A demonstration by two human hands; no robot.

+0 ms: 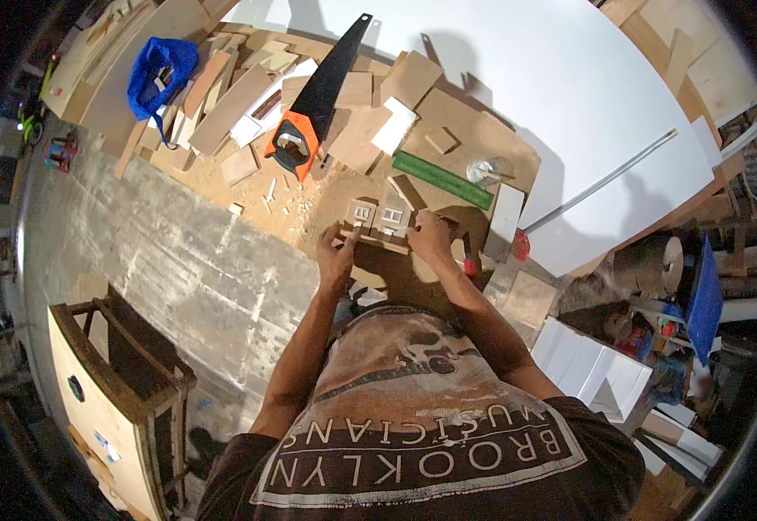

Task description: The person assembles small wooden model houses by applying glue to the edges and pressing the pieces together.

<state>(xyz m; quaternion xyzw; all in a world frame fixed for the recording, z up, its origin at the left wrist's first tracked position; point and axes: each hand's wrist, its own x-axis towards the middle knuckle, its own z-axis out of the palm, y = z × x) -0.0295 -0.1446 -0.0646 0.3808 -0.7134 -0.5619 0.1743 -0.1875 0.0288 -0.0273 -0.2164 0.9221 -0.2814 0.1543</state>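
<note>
On the brown work board (517,149) in front of me lie two small wooden blocks, a left block (351,208) and a right block (385,205), each with small white strips on top. My left hand (335,258) is closed in a pinch at the left block's near edge; whatever its fingertips hold is too small to make out. At the right block's near right side is my right hand (431,237), fingers bent together, with a white strip close to the fingertips. Just beyond the right block sits a loose wooden piece (406,192).
A handsaw (326,82) with an orange handle lies among wood offcuts (231,95). Nearby are a green strip (442,180), a clear container (489,169) and a red-handled tool (469,258). A blue bag (159,74) stands far left; a white panel (569,95) spreads far right.
</note>
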